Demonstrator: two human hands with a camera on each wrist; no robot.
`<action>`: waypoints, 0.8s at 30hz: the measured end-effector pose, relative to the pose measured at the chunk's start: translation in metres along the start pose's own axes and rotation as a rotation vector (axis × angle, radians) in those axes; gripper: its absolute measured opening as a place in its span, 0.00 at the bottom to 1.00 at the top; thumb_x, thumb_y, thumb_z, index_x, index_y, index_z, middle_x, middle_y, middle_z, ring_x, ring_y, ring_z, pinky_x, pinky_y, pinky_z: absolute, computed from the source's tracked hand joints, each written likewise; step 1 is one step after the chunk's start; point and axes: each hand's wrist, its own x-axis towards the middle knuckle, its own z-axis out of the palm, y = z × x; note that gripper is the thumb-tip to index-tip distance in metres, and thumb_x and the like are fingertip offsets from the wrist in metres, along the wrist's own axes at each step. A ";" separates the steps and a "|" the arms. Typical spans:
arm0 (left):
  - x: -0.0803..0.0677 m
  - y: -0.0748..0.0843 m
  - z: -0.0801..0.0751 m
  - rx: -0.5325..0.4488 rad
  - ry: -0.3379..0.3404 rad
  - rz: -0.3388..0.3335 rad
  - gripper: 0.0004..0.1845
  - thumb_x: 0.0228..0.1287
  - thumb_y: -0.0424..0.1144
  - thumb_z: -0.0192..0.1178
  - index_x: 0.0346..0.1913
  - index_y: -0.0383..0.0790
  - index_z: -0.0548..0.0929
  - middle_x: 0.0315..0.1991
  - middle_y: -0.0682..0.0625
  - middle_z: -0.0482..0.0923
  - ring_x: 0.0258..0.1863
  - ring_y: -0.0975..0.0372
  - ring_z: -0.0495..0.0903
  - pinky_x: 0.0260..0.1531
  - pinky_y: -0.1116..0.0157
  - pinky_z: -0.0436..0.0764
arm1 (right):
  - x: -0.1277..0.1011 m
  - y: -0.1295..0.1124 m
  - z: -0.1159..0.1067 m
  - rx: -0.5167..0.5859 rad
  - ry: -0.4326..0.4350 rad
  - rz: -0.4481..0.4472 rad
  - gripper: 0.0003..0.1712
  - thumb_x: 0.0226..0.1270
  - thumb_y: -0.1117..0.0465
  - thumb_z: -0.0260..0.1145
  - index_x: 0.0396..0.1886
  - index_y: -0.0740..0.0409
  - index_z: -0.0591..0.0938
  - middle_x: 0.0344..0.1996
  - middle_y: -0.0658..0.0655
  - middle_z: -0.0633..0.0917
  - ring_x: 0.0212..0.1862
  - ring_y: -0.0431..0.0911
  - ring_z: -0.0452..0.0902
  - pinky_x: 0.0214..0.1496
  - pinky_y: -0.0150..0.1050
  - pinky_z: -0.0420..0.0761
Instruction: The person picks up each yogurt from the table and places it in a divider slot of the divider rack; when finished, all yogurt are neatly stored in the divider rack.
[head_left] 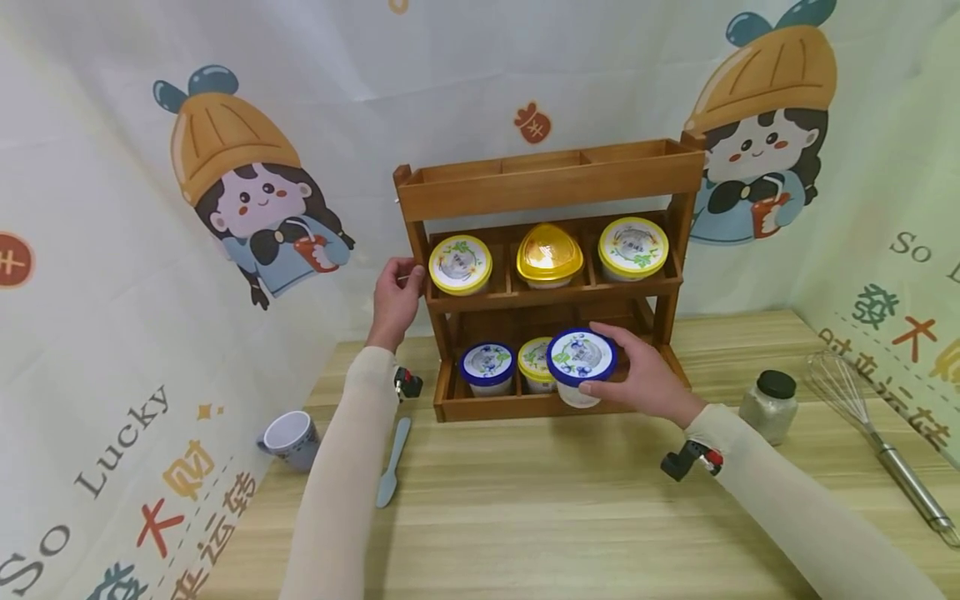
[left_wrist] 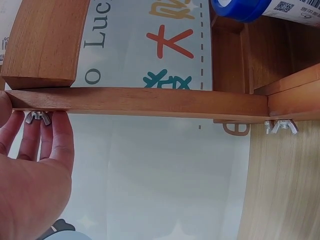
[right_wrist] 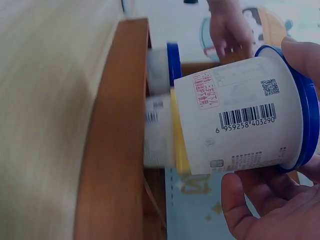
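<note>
Right hand (head_left: pixel 648 379) grips blue-lid tub (head_left: pixel 581 365) at lower shelf's right slot; left hand (head_left: pixel 395 296) steadies rack (head_left: pixel 551 179), probably gripping post. Keep tub level, clear front rail.

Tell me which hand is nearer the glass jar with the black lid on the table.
Right. The right hand grips a blue-lidded tub at the rack's front, just left of the jar; the left hand holds the rack's far left post.
</note>
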 end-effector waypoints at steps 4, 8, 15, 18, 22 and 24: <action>0.000 0.000 0.000 -0.004 0.000 0.008 0.20 0.83 0.47 0.56 0.66 0.39 0.76 0.62 0.40 0.78 0.58 0.52 0.80 0.59 0.56 0.84 | 0.007 0.008 -0.010 -0.016 0.038 0.010 0.55 0.62 0.47 0.81 0.83 0.55 0.63 0.77 0.66 0.70 0.72 0.64 0.71 0.74 0.66 0.74; 0.000 0.000 0.000 -0.004 -0.001 0.008 0.19 0.83 0.46 0.56 0.66 0.39 0.76 0.61 0.41 0.78 0.57 0.52 0.80 0.58 0.56 0.85 | 0.012 0.017 -0.017 0.001 0.052 0.036 0.55 0.64 0.48 0.80 0.83 0.57 0.61 0.77 0.67 0.69 0.73 0.65 0.71 0.74 0.64 0.75; 0.001 0.000 0.000 -0.006 -0.010 -0.007 0.20 0.83 0.47 0.56 0.67 0.39 0.75 0.62 0.40 0.78 0.59 0.52 0.80 0.63 0.54 0.85 | 0.022 0.032 -0.023 0.002 0.098 0.062 0.53 0.66 0.50 0.78 0.82 0.61 0.61 0.78 0.70 0.67 0.75 0.68 0.66 0.78 0.68 0.68; 0.001 0.000 0.000 -0.007 -0.011 -0.015 0.20 0.83 0.47 0.56 0.67 0.40 0.75 0.62 0.41 0.77 0.59 0.52 0.80 0.63 0.55 0.85 | 0.026 0.038 -0.024 -0.001 0.109 0.083 0.54 0.67 0.50 0.77 0.83 0.62 0.59 0.78 0.70 0.66 0.76 0.68 0.65 0.79 0.68 0.66; 0.000 0.000 0.000 -0.015 -0.015 -0.020 0.19 0.83 0.46 0.56 0.67 0.40 0.75 0.62 0.41 0.77 0.59 0.52 0.80 0.62 0.54 0.85 | 0.032 0.047 -0.023 -0.019 0.113 0.109 0.55 0.67 0.48 0.77 0.83 0.64 0.57 0.80 0.71 0.64 0.78 0.69 0.62 0.81 0.68 0.63; 0.000 0.000 -0.001 -0.018 -0.017 -0.016 0.19 0.83 0.46 0.56 0.67 0.40 0.76 0.62 0.41 0.78 0.59 0.52 0.80 0.62 0.54 0.85 | 0.033 0.051 -0.022 -0.032 0.116 0.120 0.56 0.68 0.47 0.76 0.83 0.65 0.57 0.80 0.72 0.63 0.79 0.69 0.62 0.81 0.68 0.63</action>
